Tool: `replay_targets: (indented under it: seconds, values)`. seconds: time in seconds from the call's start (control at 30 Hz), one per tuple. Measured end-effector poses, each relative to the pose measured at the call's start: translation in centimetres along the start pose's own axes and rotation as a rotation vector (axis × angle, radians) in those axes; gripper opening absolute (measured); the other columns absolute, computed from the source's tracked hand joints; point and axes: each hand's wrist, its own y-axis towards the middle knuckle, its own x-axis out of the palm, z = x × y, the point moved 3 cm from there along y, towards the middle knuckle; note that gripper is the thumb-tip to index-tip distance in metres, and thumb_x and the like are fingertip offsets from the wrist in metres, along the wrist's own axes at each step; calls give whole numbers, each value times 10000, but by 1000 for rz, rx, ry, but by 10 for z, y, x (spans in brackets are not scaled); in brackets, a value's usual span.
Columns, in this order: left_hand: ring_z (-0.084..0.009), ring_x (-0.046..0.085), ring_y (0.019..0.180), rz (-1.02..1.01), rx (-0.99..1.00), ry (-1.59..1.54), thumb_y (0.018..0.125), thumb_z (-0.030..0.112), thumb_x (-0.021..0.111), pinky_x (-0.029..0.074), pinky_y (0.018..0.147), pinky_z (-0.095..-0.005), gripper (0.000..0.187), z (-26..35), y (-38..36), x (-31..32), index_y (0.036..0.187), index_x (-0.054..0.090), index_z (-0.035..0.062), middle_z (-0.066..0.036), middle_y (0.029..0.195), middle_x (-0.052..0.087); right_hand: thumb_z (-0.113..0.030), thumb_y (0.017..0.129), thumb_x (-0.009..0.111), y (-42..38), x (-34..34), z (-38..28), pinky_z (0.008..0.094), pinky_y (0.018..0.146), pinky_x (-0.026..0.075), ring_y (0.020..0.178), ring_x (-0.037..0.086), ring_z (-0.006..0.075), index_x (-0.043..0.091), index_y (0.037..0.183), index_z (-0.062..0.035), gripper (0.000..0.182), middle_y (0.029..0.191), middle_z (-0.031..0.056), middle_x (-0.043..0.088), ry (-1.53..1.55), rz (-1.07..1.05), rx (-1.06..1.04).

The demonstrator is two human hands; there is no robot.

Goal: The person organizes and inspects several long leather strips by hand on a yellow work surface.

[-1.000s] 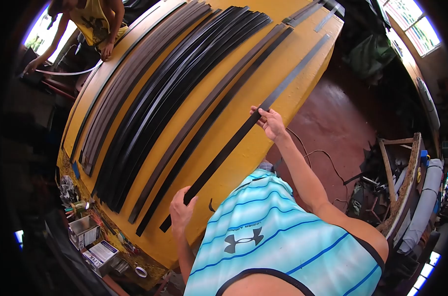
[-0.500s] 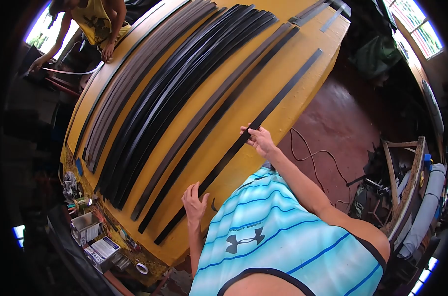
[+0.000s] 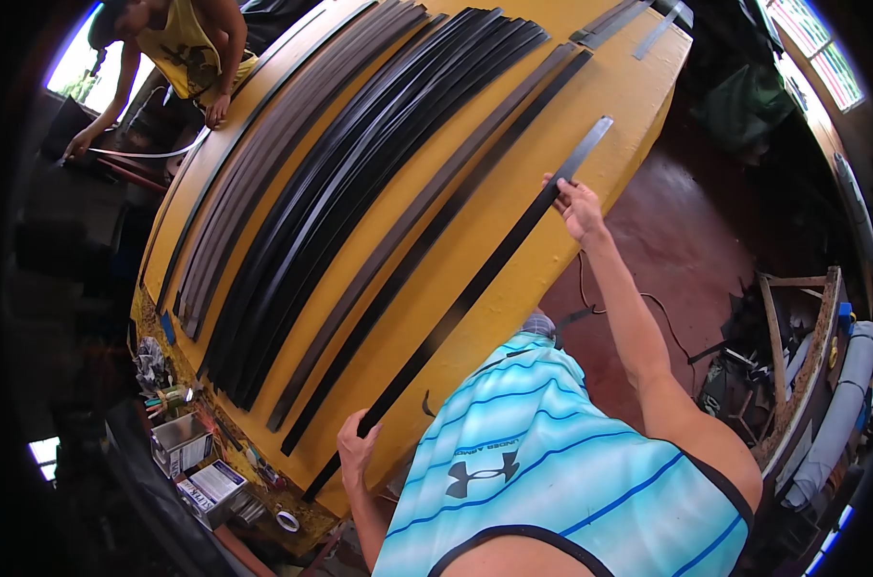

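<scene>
One long black strip point(image 3: 475, 288) runs diagonally over the yellow table point(image 3: 513, 332), its upper end catching the light. Near that upper end, my right hand point(image 3: 581, 209) pinches the strip between thumb and fingers. Toward the lower end, my left hand point(image 3: 357, 440) has its fingers closed around the strip's edge. Beside it lie another black strip point(image 3: 446, 240) and a brownish strip point(image 3: 412, 226). Farther left is a thick bundle of glossy black strips point(image 3: 360, 183), then a group of grey-brown strips point(image 3: 283, 159).
Across the table, a person in a yellow top point(image 3: 182, 48) holds a thin white strip point(image 3: 148, 153). Metal cans point(image 3: 211, 486) and a tape roll point(image 3: 287, 521) sit by the near left edge. A cord point(image 3: 662, 308) lies on the floor; a wooden frame point(image 3: 800, 365) stands right.
My right hand has slid up and away along the strip. My left hand has moved slightly down and closed on it. The strip's upper end has shifted downward and now shines.
</scene>
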Motion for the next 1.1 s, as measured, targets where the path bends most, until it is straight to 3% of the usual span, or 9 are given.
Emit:
replay_targets:
  seconds: [0.23,0.4,0.47,0.63,0.7,0.77,0.83,0.93,1.1]
  values:
    - [-386,653,1030,80,-81,121,794,69,771,519,889,-430,409,-26,-10,-56,1194,690,49,-187,1090,680,-72,1009,591,41,38,-84,339,885,606,1063,703,199,597,1211,0,214,1178,106,717,-98,5,-243]
    - [-370,645,1040,175,33,182,826,23,744,502,909,-413,435,-5,26,-83,1254,669,27,-187,1121,672,-80,1003,606,105,65,-109,344,890,601,1048,709,202,599,1204,-6,215,1146,105,729,-99,-16,-275]
    - [-372,643,1045,175,62,177,830,28,743,502,911,-409,439,4,43,-86,1263,666,29,-187,1126,669,-102,982,648,132,74,-120,335,765,593,890,714,165,572,1233,-20,275,1047,76,742,-57,-50,-297]
    - [-376,630,998,178,124,129,843,72,754,505,880,-433,437,-3,80,-73,1271,665,58,-179,1066,650,-195,944,714,160,68,-94,360,758,598,767,654,146,583,1214,7,362,1007,87,701,-331,174,-189]
    - [-372,632,993,120,93,144,846,89,751,505,887,-426,442,-19,92,-59,1278,663,62,-177,1059,653,-290,927,722,132,71,-76,404,907,574,956,688,237,578,1278,34,499,1178,152,683,-999,260,-36]
    - [-350,617,1008,119,39,148,836,117,763,499,899,-422,451,-37,96,-46,1276,670,84,-159,1054,631,-336,909,716,158,40,-18,408,1077,477,1216,618,305,554,1346,44,601,1334,213,624,-1211,300,-416]
    - [-335,592,1025,163,49,157,816,120,783,488,913,-425,463,-44,98,-40,1268,683,107,-138,1051,596,-313,921,678,117,48,0,418,1191,345,1411,446,362,512,1419,35,630,1494,264,481,-1316,188,-476]
    - [-325,571,1027,211,91,214,793,117,805,477,925,-433,479,-49,97,-38,1260,698,125,-119,1057,565,-307,936,641,96,45,31,435,1229,271,1469,343,396,470,1461,26,645,1589,260,347,-1555,75,-628]
    - [-312,561,1025,192,99,258,776,125,823,472,927,-433,485,-48,94,-33,1248,713,127,-112,1078,549,-326,949,618,96,44,37,458,1256,193,1513,234,418,319,1562,-23,747,1640,251,242,-1556,39,-595]
